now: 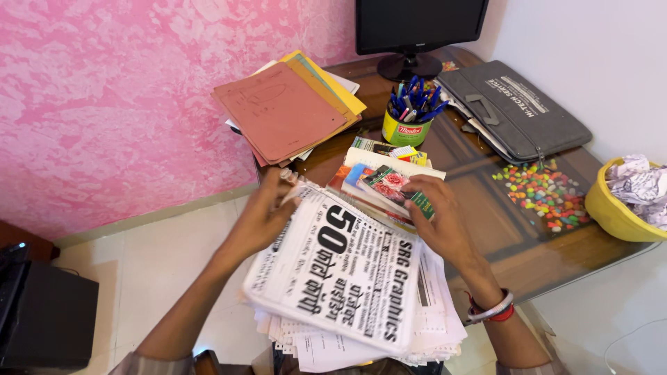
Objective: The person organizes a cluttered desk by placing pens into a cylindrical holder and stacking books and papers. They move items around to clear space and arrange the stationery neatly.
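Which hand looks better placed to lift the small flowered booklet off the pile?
Probably the right hand: its fingers already rest on the flowered booklet. The left hand sits at the far edge of the printed paper stack, gripping its corner.

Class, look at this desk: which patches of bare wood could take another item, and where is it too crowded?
Bare wood shows between the pen tin, the grey case and the coloured beads, and along the desk edge below the beads, beside the right hand. It is crowded near the left hand: the paper stack, booklets and folders crowd together.
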